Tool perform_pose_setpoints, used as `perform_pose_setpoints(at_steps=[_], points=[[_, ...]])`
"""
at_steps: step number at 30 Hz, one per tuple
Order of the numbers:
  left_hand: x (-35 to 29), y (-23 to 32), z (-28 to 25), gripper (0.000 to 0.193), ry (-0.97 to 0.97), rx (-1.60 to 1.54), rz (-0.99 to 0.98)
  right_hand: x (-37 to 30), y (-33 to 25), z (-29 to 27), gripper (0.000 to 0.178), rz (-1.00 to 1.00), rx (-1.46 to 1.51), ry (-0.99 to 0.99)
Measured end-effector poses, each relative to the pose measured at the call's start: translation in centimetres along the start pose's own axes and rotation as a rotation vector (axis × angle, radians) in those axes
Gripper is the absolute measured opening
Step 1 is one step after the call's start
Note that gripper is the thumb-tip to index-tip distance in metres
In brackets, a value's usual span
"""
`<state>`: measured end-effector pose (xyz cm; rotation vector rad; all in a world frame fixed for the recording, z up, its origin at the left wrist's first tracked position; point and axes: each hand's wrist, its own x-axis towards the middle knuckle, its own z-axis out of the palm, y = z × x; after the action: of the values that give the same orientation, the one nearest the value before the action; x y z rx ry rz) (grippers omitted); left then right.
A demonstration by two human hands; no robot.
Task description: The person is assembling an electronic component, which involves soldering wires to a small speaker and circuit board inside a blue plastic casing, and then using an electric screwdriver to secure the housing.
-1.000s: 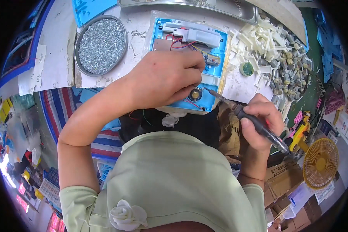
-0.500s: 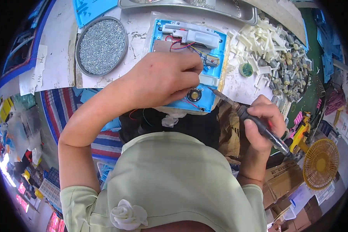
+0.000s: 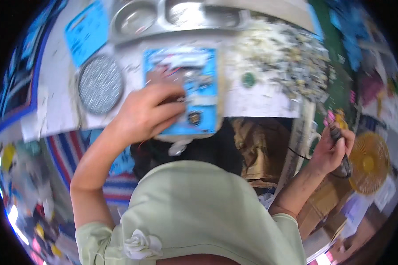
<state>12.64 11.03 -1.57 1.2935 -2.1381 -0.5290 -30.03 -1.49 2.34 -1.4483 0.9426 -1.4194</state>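
A light-blue plastic casing lies open on the table, with a small round speaker, grey parts and red wires in it. My left hand is over the casing's left side, its fingers curled together; whatever they pinch is hidden and blurred. Off to the right, beyond the table, my right hand is wrapped round the dark handle of a soldering iron. The iron points up and away from me, and its black cord hangs below the hand.
A round tray of small screws sits left of the casing. Behind it are a blue panel and a steel compartment tray. White plastic pieces, grey motors and a green round tin lie right; a yellow fan stands near my right hand.
My right hand has carried the soldering iron from the casing's right edge out to the right, towards the fan. My left hand stays over the casing. The whole view has shifted and blurred.
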Motion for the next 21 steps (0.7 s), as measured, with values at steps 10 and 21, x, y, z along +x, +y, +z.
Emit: perform_pose_setpoints(at_steps=[10, 21], points=[[1.7, 1.1, 0.9, 0.031, 0.058, 0.1, 0.067, 7.8, -0.9, -11.1, 0.006, -0.07, -0.124, 0.61], [0.2, 0.1, 0.4, 0.036, 0.064, -0.027, 0.023, 7.3, 5.2, -7.5, 0.031, 0.518, 0.43, 0.395]])
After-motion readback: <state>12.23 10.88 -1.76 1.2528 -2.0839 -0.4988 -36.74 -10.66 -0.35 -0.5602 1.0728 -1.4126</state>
